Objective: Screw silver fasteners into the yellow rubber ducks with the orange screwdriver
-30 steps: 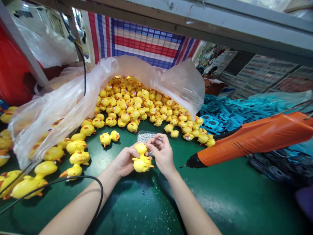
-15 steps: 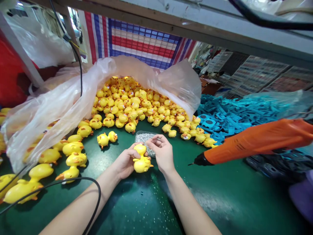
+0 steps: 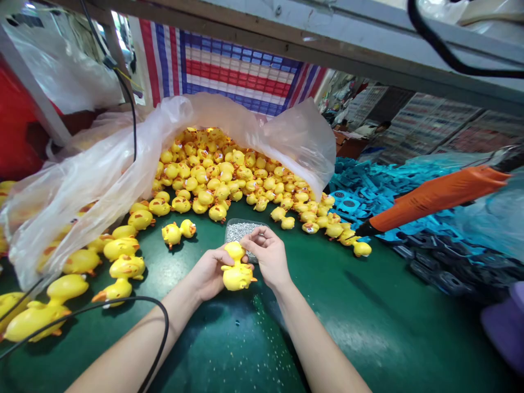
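Observation:
My left hand is closed round a yellow toy duck, held above the table with its round head away from me. Beside the duck's head, my right hand is pinched, thumb against fingers; whatever lies between the fingertips is too small to make out. Just behind both hands a clear tray holds many small silvery metal pieces that look like screws. My right hand partly covers this tray. Another toy duck lies on the table to the left of the tray.
A heap of toy ducks spills from a plastic bag onto the green table. An orange electric screwdriver hangs at the right, before blue plastic parts and black parts. A black cable crosses my left forearm.
The orange screwdriver has swung away from me, toward the blue parts, uncovering a duck and black parts. My hands and the held duck have hardly moved.

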The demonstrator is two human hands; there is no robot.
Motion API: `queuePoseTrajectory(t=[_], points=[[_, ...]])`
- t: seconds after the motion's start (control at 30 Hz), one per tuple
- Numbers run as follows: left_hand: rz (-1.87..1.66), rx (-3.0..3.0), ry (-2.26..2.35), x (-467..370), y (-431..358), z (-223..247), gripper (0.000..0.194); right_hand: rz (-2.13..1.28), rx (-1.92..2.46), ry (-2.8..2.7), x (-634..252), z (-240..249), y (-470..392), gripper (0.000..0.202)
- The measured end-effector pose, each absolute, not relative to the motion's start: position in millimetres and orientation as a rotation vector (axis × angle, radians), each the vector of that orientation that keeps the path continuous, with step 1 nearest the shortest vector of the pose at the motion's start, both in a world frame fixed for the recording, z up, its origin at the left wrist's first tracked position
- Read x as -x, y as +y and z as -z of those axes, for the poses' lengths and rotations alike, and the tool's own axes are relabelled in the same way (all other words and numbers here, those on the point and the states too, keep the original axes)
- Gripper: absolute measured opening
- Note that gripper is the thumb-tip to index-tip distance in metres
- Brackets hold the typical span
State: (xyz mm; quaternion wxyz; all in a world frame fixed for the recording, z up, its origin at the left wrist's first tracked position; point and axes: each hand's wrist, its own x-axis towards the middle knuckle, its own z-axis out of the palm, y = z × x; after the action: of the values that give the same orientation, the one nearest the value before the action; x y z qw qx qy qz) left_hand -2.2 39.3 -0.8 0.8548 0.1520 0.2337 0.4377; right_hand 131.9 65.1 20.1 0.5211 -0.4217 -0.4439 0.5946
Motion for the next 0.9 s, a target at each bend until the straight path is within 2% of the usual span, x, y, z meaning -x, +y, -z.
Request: queuePoseTrajectory(t=[0.17,0.37,0.63,0.77,0.9], points=[[-0.892,-0.320,0.464,3.5,39.6,1.1,0.038,-1.480,0.999,-1.035,-132.5,-16.3,68.2,0.045],[-0.877,-0.255,0.490,3.3,40.7,0.3,0.037,-1.467,0.998,-1.045,-132.7,-13.1,69.4,0.049],[-0.897,-0.245,0.511,3.1,39.4,-4.6,0.036,-1.287,1.065,-1.309,-139.0,-14.6,71.6,0.044],[-0.928,-0.224,0.612,4.1,37.2,-13.8,0.034,-1.013,1.223,-1.466,-146.6,-6.8,81.9,0.030],[-0.983,-0.229,0.753,3.4,35.3,-21.6,0.042,-0.743,1.482,-1.643,-154.8,5.1,89.7,0.010]])
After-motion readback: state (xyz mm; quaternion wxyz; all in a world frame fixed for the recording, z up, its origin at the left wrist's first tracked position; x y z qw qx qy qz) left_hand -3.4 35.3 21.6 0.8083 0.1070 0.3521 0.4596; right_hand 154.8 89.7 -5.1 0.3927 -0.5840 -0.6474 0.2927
